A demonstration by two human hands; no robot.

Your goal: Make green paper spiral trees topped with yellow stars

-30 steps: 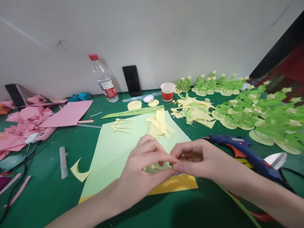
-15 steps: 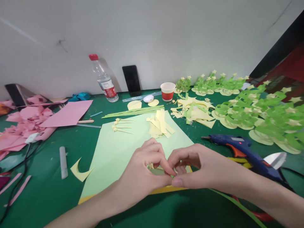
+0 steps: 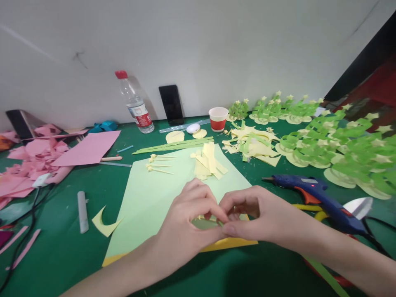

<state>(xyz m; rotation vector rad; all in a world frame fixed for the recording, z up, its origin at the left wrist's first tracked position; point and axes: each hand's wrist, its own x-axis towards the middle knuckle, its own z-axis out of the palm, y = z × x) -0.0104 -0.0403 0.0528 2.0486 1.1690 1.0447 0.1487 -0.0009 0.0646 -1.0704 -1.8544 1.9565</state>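
My left hand [image 3: 193, 218] and my right hand [image 3: 253, 212] meet at the fingertips above the near part of a light green paper sheet [image 3: 148, 206]. Both are closed in a pinch. Through the loop of my left fingers shows a thin pale yellow paper stick [image 3: 201, 217], most of it hidden. A speck of green shows where the fingertips meet. A long green paper strip [image 3: 324, 275] emerges below my right forearm; its near end is hidden by my hand. Farther up the sheet lie several yellow paper sticks with knobbed ends [image 3: 161, 166] and a pile of pale yellow paper strips [image 3: 208, 161].
A blue glue gun [image 3: 315, 194] and yellow-handled scissors [image 3: 359, 208] lie at right, before rows of green paper plants [image 3: 349, 148]. Behind stand a paper cup [image 3: 218, 119], a phone [image 3: 172, 105] and a water bottle [image 3: 139, 109]. Pink paper [image 3: 89, 148] lies at left.
My fingers have shifted slightly while staying pinched together. The green strip under my right forearm has swung a little and shows less of its length.
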